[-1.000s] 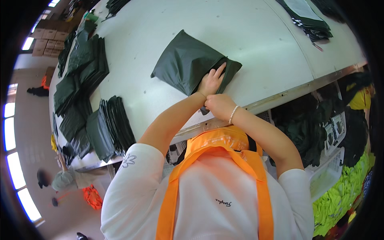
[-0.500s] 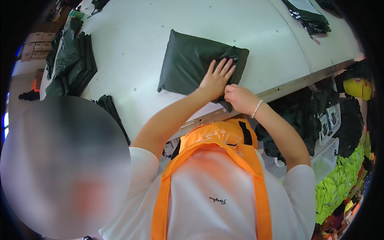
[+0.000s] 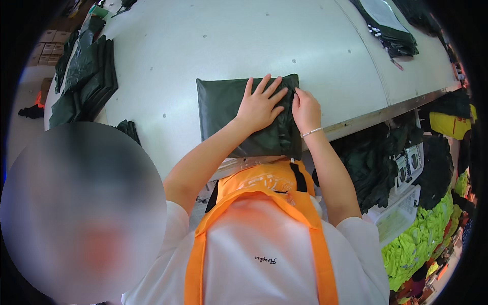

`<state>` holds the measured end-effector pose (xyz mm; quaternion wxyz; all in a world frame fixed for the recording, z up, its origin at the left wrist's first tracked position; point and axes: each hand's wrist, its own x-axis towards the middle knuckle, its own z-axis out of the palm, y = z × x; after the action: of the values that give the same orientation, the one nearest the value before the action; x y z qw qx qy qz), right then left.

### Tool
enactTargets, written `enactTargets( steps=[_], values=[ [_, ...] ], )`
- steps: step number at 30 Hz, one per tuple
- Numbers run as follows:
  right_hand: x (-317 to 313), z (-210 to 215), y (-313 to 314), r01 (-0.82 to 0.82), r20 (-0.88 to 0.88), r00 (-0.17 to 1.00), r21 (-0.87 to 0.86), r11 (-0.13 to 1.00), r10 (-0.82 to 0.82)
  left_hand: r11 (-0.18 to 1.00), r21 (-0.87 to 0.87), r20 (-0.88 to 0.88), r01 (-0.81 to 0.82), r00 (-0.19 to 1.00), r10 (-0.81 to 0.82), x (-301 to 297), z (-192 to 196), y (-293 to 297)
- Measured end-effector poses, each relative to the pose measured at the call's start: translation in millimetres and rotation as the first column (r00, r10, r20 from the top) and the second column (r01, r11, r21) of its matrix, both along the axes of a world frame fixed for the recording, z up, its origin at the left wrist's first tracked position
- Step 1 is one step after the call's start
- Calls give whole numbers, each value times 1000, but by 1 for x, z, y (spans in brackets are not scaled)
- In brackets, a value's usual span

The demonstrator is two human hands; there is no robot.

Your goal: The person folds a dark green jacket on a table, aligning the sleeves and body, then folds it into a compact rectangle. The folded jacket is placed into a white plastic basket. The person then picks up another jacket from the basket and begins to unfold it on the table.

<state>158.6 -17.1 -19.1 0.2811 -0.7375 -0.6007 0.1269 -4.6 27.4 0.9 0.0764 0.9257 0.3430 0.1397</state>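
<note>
Left hand [image 3: 260,105] flat, fingers spread, on dark green packet [image 3: 223,109], frame centre; right hand [image 3: 306,109] fingers pinch its right edge.

Likely a garment workshop: packing table [image 3: 244,46], stacked bagged garments [image 3: 86,76].

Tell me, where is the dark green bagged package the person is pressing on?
In the head view the dark green package lies flat near the front edge of the white table, under the left hand, with the right hand at its right edge.
</note>
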Motion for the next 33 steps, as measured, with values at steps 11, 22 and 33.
enactTargets(
  steps=[11, 22, 33],
  values=[
    [-20, -20, 29, -124, 100, 984, -203, 971, 146, 793, -551, 190, 259, 965, -183, -13, -17, 72],
    [-29, -4, 45, -376, 252, 882, -135, 917, 399, 971, -237, -209, -32, 978, -19, -7, -60, 65],
    [-15, -43, 131, -330, -68, 941, -415, 848, 333, 745, -633, 57, -212, 946, 318, -3, -91, 114]
  ],
)
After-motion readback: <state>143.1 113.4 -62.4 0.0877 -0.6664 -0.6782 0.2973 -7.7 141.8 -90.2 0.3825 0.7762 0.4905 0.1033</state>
